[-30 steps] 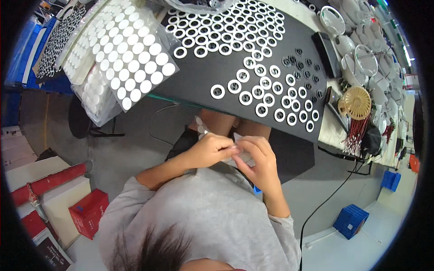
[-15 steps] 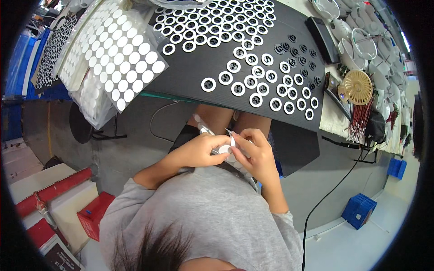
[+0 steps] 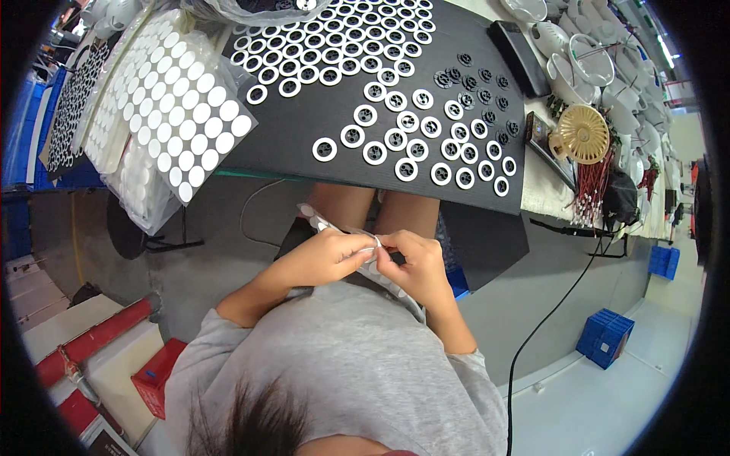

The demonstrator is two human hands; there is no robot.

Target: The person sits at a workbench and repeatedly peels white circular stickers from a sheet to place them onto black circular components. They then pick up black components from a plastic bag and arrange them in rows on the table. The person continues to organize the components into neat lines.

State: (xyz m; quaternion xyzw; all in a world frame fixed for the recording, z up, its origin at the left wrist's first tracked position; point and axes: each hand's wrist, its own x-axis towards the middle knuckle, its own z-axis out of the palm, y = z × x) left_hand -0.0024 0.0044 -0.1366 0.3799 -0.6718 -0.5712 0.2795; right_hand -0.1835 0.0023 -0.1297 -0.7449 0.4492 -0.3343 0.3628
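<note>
Over my lap, a clear sheet of round white stickers (image 3: 315,221) lies slantwise under and between my hands. My left hand (image 3: 334,256) is closed, pinching the sheet with thumb and forefinger. Close against it, my right hand (image 3: 417,266) is closed too, its thumb and forefinger on a thin white sticker edge (image 3: 376,242) where the fingertips meet. The fingers hide most of that sticker. More of the sheet shows below the right hand.
Ahead, a black board (image 3: 281,144) carries many white-ringed black discs (image 3: 325,150) and several bare black discs (image 3: 484,97). Sheets of white round stickers (image 3: 199,112) overhang its left side. At right are a dark oblong box (image 3: 519,58), a gold fan (image 3: 582,134) and white housings (image 3: 591,61).
My hands have drawn together; the white piece that stuck up between my fingertips is now mostly covered by them. The whole view has shifted a little, so the table appears further left.
</note>
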